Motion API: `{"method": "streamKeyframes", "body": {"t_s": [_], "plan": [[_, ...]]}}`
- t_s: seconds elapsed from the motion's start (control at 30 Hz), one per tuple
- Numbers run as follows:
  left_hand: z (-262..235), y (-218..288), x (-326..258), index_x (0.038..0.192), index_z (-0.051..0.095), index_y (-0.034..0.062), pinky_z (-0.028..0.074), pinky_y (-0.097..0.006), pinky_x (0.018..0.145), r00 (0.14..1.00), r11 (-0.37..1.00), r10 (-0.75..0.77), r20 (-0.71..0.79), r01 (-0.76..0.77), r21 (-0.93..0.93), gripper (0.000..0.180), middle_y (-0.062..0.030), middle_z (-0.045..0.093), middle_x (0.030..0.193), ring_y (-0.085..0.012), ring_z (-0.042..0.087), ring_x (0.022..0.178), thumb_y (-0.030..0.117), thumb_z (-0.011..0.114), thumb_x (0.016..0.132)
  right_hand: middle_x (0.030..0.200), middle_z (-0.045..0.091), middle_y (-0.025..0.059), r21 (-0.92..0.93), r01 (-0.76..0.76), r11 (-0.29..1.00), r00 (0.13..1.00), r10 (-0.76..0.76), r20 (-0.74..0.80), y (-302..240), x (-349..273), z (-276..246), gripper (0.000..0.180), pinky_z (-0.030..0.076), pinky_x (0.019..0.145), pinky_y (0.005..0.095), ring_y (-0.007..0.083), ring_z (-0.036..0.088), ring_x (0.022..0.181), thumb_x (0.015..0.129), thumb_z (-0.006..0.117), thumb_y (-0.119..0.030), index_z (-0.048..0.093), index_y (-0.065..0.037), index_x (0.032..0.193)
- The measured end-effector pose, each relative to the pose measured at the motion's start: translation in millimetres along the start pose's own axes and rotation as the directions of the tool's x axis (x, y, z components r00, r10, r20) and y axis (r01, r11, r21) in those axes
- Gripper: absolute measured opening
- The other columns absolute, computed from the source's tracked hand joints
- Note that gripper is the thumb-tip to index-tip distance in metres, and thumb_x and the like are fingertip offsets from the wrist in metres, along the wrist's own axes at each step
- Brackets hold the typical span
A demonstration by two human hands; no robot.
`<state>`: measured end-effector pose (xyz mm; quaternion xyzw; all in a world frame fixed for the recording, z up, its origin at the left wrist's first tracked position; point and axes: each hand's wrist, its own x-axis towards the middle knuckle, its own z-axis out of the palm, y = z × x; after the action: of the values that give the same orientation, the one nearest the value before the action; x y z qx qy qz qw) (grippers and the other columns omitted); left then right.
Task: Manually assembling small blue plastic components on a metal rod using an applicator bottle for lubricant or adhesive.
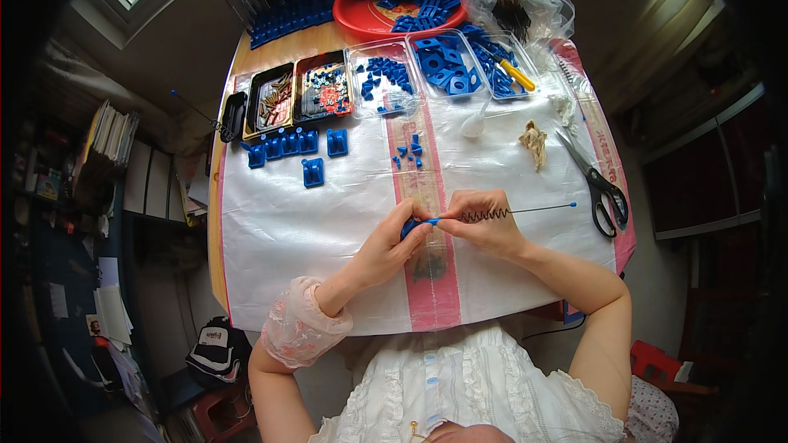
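Note:
Over the pink stripe of the white sheet, my two hands meet. My left hand [384, 243] is closed on a small blue plastic part [408, 228], mostly hidden by the fingers. My right hand [492, 228] pinches a dark coiled spring with a thin straight rod [538, 208], which points right and ends in a blue tip. The spring's near end reaches the blue part between my fingertips; whether it is fixed there I cannot tell. Beyond my hands lie several small blue pieces [416, 150]. Blue bracket-like blocks [313, 172] stand farther left.
Along the back are a black tray of brass-coloured pieces [254, 107], clear boxes of blue parts [447, 97], a red basin [349, 25] and a yellow-handled tool [517, 75]. Black-handled scissors [606, 197] lie at the right, near a crumpled tan scrap [533, 144]. Finished-looking rods stand back left [283, 29].

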<state>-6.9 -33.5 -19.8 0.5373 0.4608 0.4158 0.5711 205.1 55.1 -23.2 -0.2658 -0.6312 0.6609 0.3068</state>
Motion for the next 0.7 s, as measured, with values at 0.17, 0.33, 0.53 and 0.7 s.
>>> {"method": "streamKeyframes", "body": {"t_s": [0.17,0.33,0.53,0.7], "plan": [[1,1,-1,0.112,0.055,0.0050,0.042,-0.024,0.061,1.000,1.000,0.010,-0.025,-0.010,0.021,0.011,0.0004,0.051,0.084,-0.0064,0.050,0.069,0.015,0.058,0.109,0.084,0.068,-0.0003,-0.009,-0.001,1.000,1.000,0.001,-0.004,0,0,1,0.003,0.043,0.061,0.0199,0.0019,0.058,0.074,0.089,0.079,0.002,0.077,0.004,0.091],[2,11,-2,0.113,0.055,0.0045,0.044,-0.024,0.061,0.999,0.999,-0.053,-0.011,0.053,-0.013,0.011,-0.0008,0.052,0.088,-0.0066,0.051,0.070,0.014,0.058,0.109,0.084,0.067,-0.0007,0.000,0.001,1.000,1.000,-0.001,-0.011,1,-1,2,0.002,0.042,0.061,0.0196,0.0015,0.057,0.074,0.090,0.078,0.002,0.077,0.002,0.090],[3,1,-1,0.110,0.056,0.0031,0.044,-0.027,0.067,0.982,0.973,0.171,-0.076,-0.157,0.170,0.008,-0.0042,0.052,0.091,-0.0118,0.053,0.077,0.008,0.059,0.106,0.084,0.068,-0.0004,0.005,0.022,1.000,1.000,-0.022,0.000,5,0,1,0.001,0.041,0.060,0.0197,0.0015,0.056,0.073,0.090,0.078,0.002,0.077,0.002,0.090],[8,7,0,0.107,0.057,0.0017,0.045,-0.034,0.078,0.923,0.872,0.370,-0.109,-0.304,0.385,0.011,-0.0108,0.050,0.097,-0.0244,0.053,0.088,-0.002,0.061,0.098,0.085,0.068,0.0017,0.014,0.042,0.999,0.999,-0.042,0.010,4,0,0,0.004,0.041,0.061,0.0206,0.0035,0.057,0.073,0.089,0.079,0.003,0.078,0.002,0.092]]}}
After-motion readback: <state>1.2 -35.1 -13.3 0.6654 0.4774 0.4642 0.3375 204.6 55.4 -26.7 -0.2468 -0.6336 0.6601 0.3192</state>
